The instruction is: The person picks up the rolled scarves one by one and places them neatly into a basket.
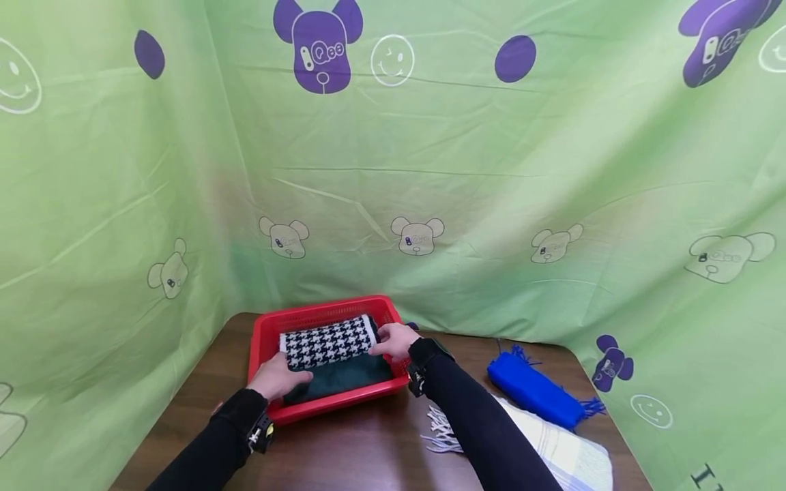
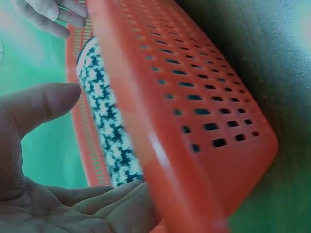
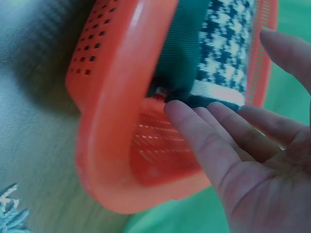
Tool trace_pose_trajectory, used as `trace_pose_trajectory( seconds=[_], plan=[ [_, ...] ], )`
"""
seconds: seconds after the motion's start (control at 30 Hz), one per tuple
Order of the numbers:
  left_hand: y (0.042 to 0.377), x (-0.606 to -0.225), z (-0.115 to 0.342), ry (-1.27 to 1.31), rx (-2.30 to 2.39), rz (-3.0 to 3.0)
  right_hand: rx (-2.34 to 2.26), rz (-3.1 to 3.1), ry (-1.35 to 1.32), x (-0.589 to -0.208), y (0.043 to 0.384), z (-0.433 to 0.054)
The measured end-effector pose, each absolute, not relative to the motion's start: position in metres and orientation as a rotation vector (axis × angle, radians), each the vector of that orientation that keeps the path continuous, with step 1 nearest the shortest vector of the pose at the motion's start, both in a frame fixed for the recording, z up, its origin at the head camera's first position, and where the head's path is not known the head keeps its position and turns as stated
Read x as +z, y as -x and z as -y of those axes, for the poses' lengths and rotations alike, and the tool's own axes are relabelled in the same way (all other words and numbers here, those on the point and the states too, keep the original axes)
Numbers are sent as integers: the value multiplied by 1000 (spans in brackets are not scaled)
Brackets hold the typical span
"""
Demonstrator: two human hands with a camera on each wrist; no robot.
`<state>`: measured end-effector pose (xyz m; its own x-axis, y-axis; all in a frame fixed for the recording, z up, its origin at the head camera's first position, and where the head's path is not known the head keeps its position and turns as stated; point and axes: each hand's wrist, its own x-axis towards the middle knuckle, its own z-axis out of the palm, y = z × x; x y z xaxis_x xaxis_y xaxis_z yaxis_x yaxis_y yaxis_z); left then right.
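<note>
In the head view, a folded black-and-white houndstooth scarf (image 1: 328,343) lies in a red plastic basket (image 1: 325,397), next to a folded dark green cloth (image 1: 350,375). My left hand (image 1: 278,377) reaches over the basket's left side to the scarf's left end. Its thumb stands well apart from the fingers in the left wrist view, and the fingertips are hidden behind the rim. At the opposite end is my right hand (image 1: 396,340). Its fingers (image 3: 199,131) extend nearly straight to the scarf's edge in the right wrist view; whether they touch it, I cannot tell.
On the wooden table (image 1: 362,450), a folded blue fringed scarf (image 1: 534,389) lies to the right of the basket. A pale fringed scarf (image 1: 565,447) is in front of it, partly covered by my right sleeve. Green printed curtains (image 1: 393,177) hang behind and at both sides.
</note>
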<state>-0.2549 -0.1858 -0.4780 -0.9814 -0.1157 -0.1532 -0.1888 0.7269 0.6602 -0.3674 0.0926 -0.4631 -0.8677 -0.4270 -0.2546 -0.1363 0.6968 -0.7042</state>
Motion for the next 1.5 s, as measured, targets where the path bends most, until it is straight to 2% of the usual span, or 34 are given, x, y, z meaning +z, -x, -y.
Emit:
trace_pose_trajectory(
  seconds=[0.57,1.5],
  plan=[
    [257,-456,189,237,1139,-2826,-1169,-2436,458,-434,353,-98],
    [258,-422,162,63,1229,-2856,-1249,-2425,554,-409,351,-131]
  ],
)
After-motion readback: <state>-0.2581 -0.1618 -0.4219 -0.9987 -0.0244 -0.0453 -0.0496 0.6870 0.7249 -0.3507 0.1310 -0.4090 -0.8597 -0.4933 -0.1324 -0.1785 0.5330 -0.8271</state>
